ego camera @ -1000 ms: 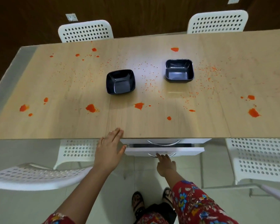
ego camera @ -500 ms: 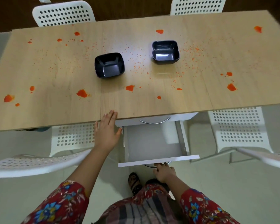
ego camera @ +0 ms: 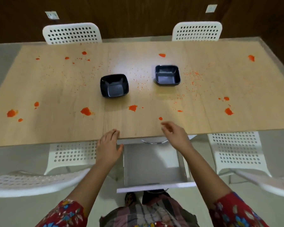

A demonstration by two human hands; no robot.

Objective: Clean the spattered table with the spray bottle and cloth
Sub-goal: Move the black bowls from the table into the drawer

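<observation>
Orange spatter (ego camera: 85, 111) all over a pale wooden table (ego camera: 56, 89): fat blobs along the near side and out at both ends, fine specks through the middle. Stands straight ahead, filling the width of the view.

Carries two dark square bowls, well apart: left bowl (ego camera: 114, 86) near the middle, right bowl (ego camera: 167, 75) further back and to the right.

Left hand (ego camera: 108, 145) at the near edge, fingers straight and pressed together, tips resting on the tabletop, thumb spread out to the side. Grips nothing.

Right hand (ego camera: 174, 133) over the same edge, a little to the right, blurred. Looks loosely curled with nothing in it. Small orange blob just beyond the fingertips.

Below, between the forearms, a white drawer (ego camera: 154, 187) wide open, grey inside. Just under the tabletop above it, a curved metal handle (ego camera: 154, 142).

White perforated far chairs (ego camera: 72, 33) behind the table, near chairs (ego camera: 236, 149) tucked in on either side of the drawer. Red flowered sleeves (ego camera: 66, 213) at the bottom corners.
</observation>
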